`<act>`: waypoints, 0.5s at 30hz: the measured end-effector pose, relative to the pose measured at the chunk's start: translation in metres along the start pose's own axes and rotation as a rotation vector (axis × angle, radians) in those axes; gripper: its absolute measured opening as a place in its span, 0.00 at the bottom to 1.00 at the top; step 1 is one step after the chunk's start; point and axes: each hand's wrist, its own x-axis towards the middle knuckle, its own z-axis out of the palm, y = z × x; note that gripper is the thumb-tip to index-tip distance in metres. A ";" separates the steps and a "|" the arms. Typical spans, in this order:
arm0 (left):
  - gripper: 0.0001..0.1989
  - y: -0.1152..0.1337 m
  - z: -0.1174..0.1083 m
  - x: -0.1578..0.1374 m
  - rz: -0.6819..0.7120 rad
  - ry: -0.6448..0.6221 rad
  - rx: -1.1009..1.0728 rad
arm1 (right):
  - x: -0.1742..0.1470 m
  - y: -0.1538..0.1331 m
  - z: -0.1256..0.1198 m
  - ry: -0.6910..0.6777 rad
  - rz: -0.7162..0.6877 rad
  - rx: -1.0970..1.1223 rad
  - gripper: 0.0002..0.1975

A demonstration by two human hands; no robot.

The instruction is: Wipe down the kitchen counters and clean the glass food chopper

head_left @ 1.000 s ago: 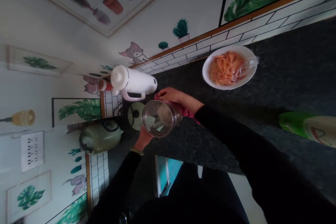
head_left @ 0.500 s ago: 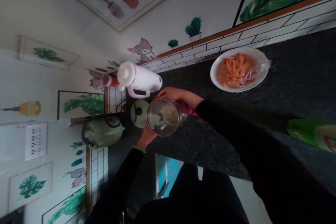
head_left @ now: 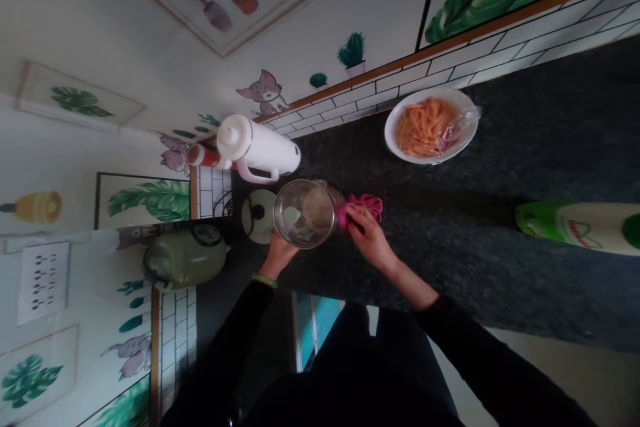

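A clear, see-through jar is held above the dark counter, its round open rim facing up toward me. My left hand grips the jar from its lower left side; the fingertips are partly hidden behind it. On the right, my right hand is closed on a crumpled pink cloth, which touches the jar's lower right end. Just left of the jar is a round lid with a dark knob, partly covered by the jar.
A white thermos jug with a handle stands behind the jar. Shredded carrots fill a white bowl partly covered in plastic film. A green-and-white bottle lies in view at right. At left is a greenish appliance by the tiled wall.
My right hand has moved from the jar's far side round to its right end, with the pink cloth in it. My left hand still holds the jar. The view has shifted slightly.
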 end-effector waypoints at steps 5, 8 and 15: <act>0.21 0.005 -0.001 0.003 0.040 -0.029 -0.005 | -0.001 -0.004 0.001 0.081 0.105 0.099 0.12; 0.22 0.004 -0.005 0.006 0.012 -0.061 -0.008 | 0.027 -0.011 0.004 0.151 0.202 0.189 0.15; 0.26 -0.001 -0.008 0.008 -0.006 -0.043 -0.014 | 0.065 -0.021 0.008 -0.062 0.236 0.151 0.09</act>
